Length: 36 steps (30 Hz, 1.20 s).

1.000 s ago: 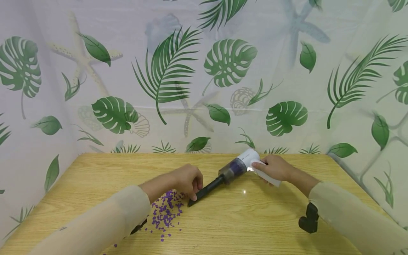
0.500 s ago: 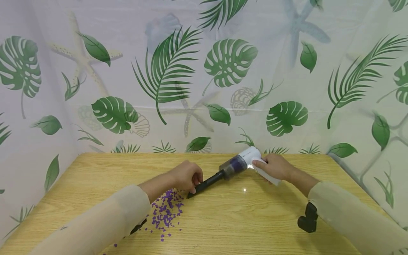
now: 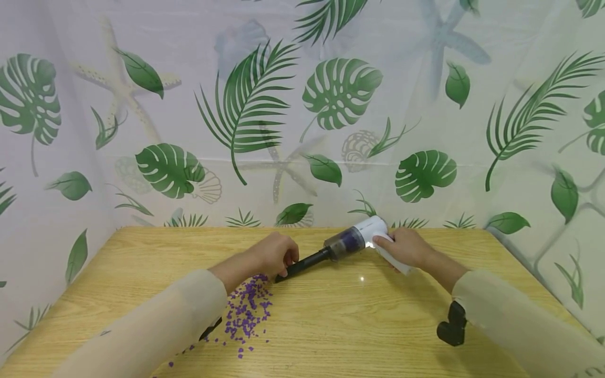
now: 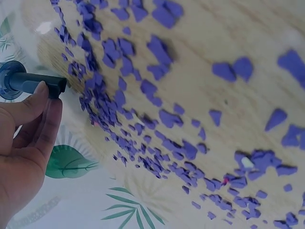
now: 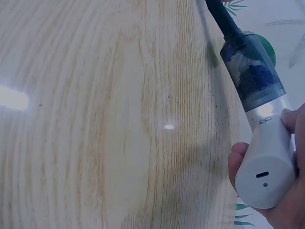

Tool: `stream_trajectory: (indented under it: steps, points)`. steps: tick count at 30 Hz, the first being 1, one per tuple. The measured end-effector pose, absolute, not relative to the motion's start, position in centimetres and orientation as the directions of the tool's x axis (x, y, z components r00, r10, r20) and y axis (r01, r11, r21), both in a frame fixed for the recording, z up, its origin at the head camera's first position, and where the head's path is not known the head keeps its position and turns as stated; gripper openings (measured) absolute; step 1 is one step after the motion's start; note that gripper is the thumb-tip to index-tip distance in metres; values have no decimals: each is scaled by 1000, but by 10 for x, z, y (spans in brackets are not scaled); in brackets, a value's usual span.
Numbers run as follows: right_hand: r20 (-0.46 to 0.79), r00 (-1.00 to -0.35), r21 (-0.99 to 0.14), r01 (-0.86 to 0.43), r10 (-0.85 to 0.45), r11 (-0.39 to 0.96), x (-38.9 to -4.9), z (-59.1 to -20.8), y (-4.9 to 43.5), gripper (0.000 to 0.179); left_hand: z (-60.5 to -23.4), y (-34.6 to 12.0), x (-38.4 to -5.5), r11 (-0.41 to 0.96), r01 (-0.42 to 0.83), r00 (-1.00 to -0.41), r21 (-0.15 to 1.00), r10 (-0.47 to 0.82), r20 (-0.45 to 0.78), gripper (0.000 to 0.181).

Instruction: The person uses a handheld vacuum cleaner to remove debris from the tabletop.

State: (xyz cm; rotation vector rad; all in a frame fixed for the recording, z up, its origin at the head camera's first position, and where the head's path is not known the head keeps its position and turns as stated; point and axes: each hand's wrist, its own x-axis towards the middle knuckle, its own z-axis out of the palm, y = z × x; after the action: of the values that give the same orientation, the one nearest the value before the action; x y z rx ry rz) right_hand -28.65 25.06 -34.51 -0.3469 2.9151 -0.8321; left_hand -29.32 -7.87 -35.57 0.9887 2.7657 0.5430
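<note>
A handheld vacuum cleaner (image 3: 347, 243) with a white body, a clear dust cup and a long black nozzle (image 3: 302, 265) slants across the back of the table. My right hand (image 3: 410, 248) grips its white handle (image 5: 269, 167). Near the nozzle's tip, my left hand (image 3: 276, 255) pinches the black tube between thumb and fingers, as the left wrist view shows with the hand (image 4: 28, 129) at the nozzle end (image 4: 50, 85). Purple scraps (image 3: 246, 315) lie scattered beside and below the tip. Purple bits (image 5: 259, 78) also sit inside the dust cup.
The wood-grain table (image 3: 359, 325) reaches back to a leaf-printed curtain (image 3: 283, 131), which also hangs at both sides. A few pale and pink specks lie among the scraps in the left wrist view. Stray scraps (image 3: 171, 364) lie towards the front left.
The nozzle tip and my left hand have moved back, away from me, and slightly left. The vacuum cleaner's body has risen slightly in view, still in my right hand.
</note>
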Motion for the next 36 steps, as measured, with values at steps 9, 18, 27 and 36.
stream_trajectory:
  steps: [9, 18, 27, 36]
  points:
    - [-17, -969, -504, -204, -246, 839, -288, -349, 242, 47, -355, -84, -298, 742, 573, -784, 348, 620, -32, 28]
    - [-11, -971, -505, -201, -240, 839, -289, -345, 229, 48, -354, -94, -303, 764, 574, -792, 296, 609, -36, 27]
    - [18, -979, -465, -188, -203, 865, -288, -345, 215, 48, -355, -108, -315, 759, 565, -796, 324, 605, -30, 28]
    - [75, -979, -464, -203, -190, 863, -294, -351, 202, 41, -357, -119, -325, 782, 569, -803, 253, 595, -34, 30]
